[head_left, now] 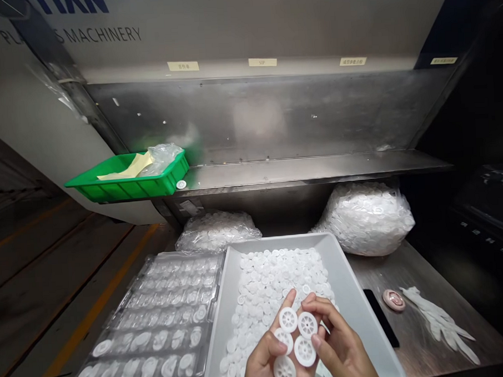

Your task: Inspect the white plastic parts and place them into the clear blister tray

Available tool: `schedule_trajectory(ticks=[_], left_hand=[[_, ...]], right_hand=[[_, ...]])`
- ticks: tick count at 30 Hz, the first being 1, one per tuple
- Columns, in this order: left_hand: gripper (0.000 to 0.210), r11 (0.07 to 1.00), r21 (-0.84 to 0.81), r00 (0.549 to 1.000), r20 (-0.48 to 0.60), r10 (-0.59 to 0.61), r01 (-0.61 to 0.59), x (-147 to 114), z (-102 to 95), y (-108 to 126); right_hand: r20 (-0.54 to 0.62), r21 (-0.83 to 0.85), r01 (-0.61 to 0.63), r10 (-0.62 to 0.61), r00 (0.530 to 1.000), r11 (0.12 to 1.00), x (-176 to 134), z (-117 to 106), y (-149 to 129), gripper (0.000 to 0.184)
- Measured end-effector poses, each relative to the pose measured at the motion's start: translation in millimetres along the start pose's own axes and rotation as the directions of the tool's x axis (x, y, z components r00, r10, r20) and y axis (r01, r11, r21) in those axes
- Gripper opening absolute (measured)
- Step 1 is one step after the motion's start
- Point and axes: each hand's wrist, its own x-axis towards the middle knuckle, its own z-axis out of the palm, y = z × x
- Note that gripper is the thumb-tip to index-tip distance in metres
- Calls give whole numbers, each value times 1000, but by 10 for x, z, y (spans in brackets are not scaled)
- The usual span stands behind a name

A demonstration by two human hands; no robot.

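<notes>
Five white wheels (305,350) lie across the cupped left hand (262,357), its thumb over one, the half-curled right hand (345,345) seeming to steady two; the step looks like handling a small batch, and the next move seems to call for a light grip so none slips. Below the hands spreads the gray bin (352,295) of similar pieces (280,265), its raised wall (218,323) standing between them and the tray (205,346) to their left; two filled bags (367,219) and a green basket (126,189) sit beyond.
</notes>
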Motion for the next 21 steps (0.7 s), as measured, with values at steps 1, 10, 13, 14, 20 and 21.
schedule_trajectory(ticks=[1, 10, 13, 14, 20, 21], left_hand=[[71, 1000, -10, 1000, -14, 7, -7, -3, 14, 0], [67, 996, -85, 997, -81, 21, -28, -6, 100, -17], [69, 993, -112, 993, -117, 24, -37, 38, 90, -26], [68, 992, -119, 987, -157, 25, -44, 60, 77, -33], [23, 991, -70, 852, -519, 64, -118, 191, -304, 5], [14, 988, -26, 832, -542, 114, -152, 192, -434, 56]], right_hand=[[9, 2, -3, 3, 1000, 1000, -4, -8, -3, 33], [70, 0, 37, -37, 997, 999, 39, -54, 20, 28], [24, 38, 36, -37, 999, 999, 72, -37, 99, 27], [-8, 66, 27, -27, 1000, 997, 75, -42, 130, 26], [-98, 373, -175, 227, 969, 911, 84, -238, 340, 30], [-94, 468, -253, 332, 939, 847, 103, -285, 400, 33]])
